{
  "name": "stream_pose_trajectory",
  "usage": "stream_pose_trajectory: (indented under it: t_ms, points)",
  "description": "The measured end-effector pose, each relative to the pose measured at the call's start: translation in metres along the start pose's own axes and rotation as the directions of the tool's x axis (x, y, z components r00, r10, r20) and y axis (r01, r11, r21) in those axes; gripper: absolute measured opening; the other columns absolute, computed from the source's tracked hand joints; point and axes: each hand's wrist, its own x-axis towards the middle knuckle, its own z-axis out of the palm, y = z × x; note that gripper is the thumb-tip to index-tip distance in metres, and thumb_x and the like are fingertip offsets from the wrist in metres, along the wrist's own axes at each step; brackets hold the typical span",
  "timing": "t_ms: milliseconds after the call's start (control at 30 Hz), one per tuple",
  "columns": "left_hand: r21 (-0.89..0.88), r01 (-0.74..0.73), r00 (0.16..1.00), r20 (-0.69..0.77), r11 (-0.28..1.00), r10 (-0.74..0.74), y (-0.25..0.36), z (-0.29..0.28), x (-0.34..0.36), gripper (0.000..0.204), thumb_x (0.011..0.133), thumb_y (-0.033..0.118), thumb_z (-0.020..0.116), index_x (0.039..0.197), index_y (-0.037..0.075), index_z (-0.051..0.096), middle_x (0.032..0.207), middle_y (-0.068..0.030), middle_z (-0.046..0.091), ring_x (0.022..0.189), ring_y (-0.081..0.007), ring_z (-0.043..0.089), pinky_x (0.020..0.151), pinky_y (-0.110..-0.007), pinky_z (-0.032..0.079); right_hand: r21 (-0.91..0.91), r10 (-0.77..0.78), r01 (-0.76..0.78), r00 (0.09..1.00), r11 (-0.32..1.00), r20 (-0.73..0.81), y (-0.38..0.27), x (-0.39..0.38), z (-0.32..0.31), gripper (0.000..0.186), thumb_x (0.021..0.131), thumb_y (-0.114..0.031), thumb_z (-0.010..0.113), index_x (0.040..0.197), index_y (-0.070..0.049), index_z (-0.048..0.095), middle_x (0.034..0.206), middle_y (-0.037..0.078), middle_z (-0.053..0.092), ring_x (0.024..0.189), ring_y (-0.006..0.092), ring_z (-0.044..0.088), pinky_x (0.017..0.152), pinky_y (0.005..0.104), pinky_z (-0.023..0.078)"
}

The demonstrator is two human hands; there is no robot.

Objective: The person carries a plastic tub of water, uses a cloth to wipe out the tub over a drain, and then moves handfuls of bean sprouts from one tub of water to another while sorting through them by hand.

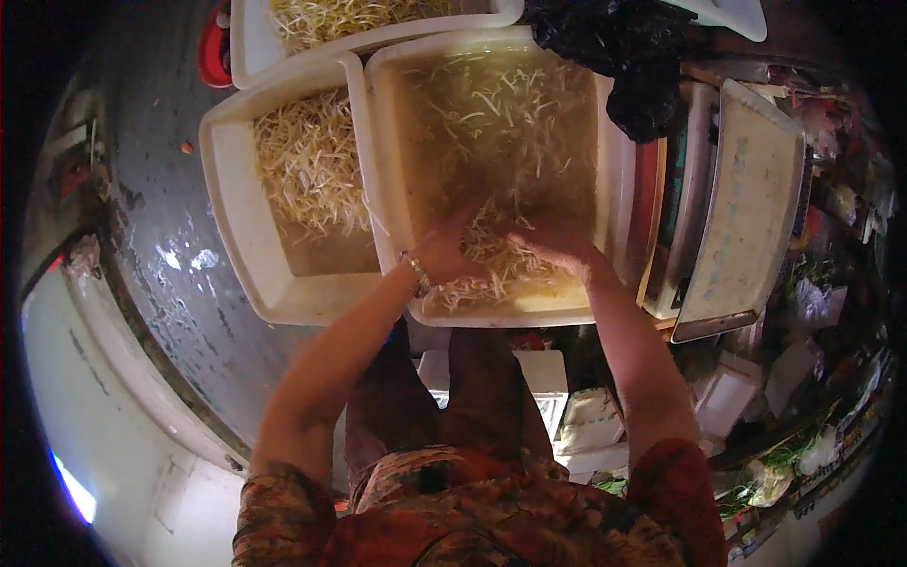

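Note:
Both my hands are in a white tub (381,189) of cloudy brown water, close to its near edge. Between them lies a clump of bean sprouts (491,248), pale and wet. My left hand (450,253), with a bracelet at the wrist, rests against the clump's left side, fingers apart and partly under water. My right hand (553,248) is at the clump's right side, its fingers stretched toward the sprouts. More loose sprouts (515,104) float toward the far side of the tub.
Left of it stands a second white tub (227,217) with a heap of sprouts (312,165). Beyond is another white tub (378,40) with yellowish sprouts. A black plastic bag (624,57) hangs over the far right corner. A stained board (742,208) leans at the right.

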Motion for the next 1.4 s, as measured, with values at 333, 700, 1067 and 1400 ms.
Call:
stream_pose_trajectory:
  t_ms: [333,700,1067,1400]
  points:
    - [-0.810,0.080,0.960,-0.093,0.581,-0.262,0.026,0.001,-0.015,0.098,0.059,0.014,0.084,0.141,0.006,0.030,0.126,-0.0144,0.050,0.116,-0.0225,0.048,0.097,-0.034,0.041,0.656,0.028,0.165,0.961,0.736,-0.274,0.024,0.016,0.034,0.070,0.080,-0.042,0.068,0.133,-0.004,0.044,0.129,0.015,0.050,0.117,0.0229,0.048,0.099,0.0345,0.037]
    - [0.098,-0.451,0.728,-0.534,0.887,0.429,0.145,-0.067,-0.061,0.080,0.061,0.000,0.074,0.134,0.010,0.043,0.127,-0.0159,0.045,0.114,-0.0355,0.047,0.094,-0.039,0.042,-0.063,-0.452,0.639,0.468,0.767,-0.759,-0.033,-0.097,0.050,0.060,0.077,-0.024,0.073,0.127,-0.003,0.046,0.115,0.008,0.057,0.100,0.0178,0.058,0.086,0.0307,0.049]
    - [-0.342,-0.656,0.729,-0.520,0.673,0.445,0.191,-0.077,-0.086,0.055,0.064,0.015,0.074,0.114,0.033,0.061,0.122,-0.0141,0.047,0.109,-0.0391,0.050,0.081,-0.040,0.047,0.048,-0.358,0.721,0.399,0.691,-0.844,0.007,-0.123,0.073,0.066,0.076,-0.021,0.074,0.130,-0.003,0.041,0.120,0.009,0.053,0.105,0.0193,0.055,0.090,0.0336,0.046]
    - [-0.121,-0.715,0.629,-0.541,0.689,0.558,0.187,-0.074,-0.091,0.056,0.063,0.017,0.072,0.115,0.036,0.060,0.123,-0.0138,0.046,0.112,-0.0418,0.048,0.082,-0.043,0.047,0.047,-0.340,0.734,0.370,0.677,-0.865,0.020,-0.128,0.080,0.070,0.075,-0.020,0.075,0.133,-0.004,0.037,0.124,0.010,0.050,0.110,0.0208,0.052,0.094,0.0363,0.044]
